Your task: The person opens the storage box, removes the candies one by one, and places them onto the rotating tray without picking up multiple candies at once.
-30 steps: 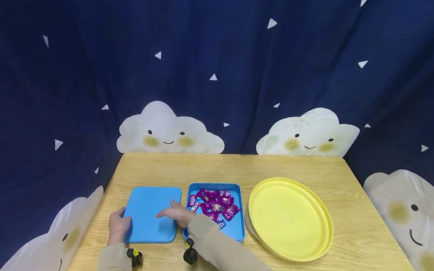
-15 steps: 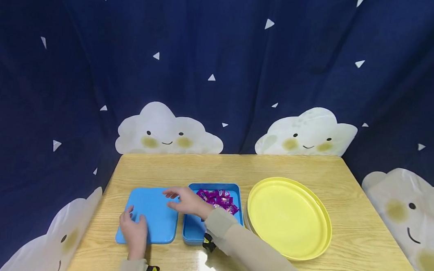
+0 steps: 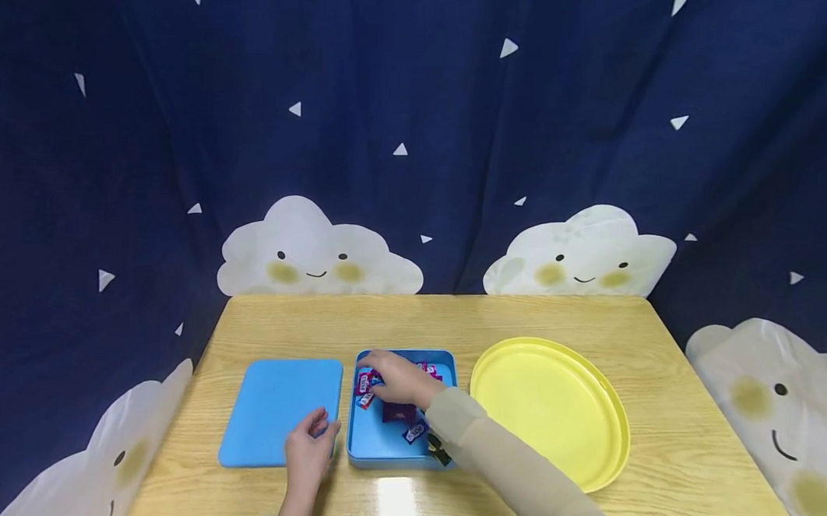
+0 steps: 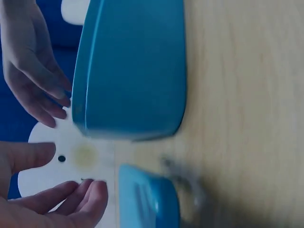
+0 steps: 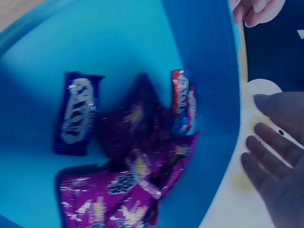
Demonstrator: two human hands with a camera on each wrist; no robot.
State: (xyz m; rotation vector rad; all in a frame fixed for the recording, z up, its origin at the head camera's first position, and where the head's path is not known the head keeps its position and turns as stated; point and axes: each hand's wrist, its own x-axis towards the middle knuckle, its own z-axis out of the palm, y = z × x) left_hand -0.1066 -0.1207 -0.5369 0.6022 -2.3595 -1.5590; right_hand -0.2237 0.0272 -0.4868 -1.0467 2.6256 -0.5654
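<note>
My right hand (image 3: 402,378) hovers over the blue box (image 3: 399,464), hiding part of the wrapped candies inside. Its fingers are loosely bent and hold nothing in the right wrist view. Most candies have purple wrappers (image 5: 118,190); a dark blue one (image 5: 77,114) and a red-and-blue one (image 5: 180,95) lie beside them. My left hand (image 3: 308,449) is at the near right corner of the blue lid (image 3: 275,407), thumb and fingers apart around nothing. In the left wrist view, this hand (image 4: 57,199) stands in front of the box's outer side (image 4: 135,71).
To the right of the box sits a round yellow lid-like tray (image 3: 549,413). All of it rests on a wooden table (image 3: 691,459). Behind hangs a dark blue curtain (image 3: 367,68) with white clouds.
My left hand has left the lid's left edge and moved right across its near side. My right hand has moved from the lid to above the candies. The lid has shifted slightly.
</note>
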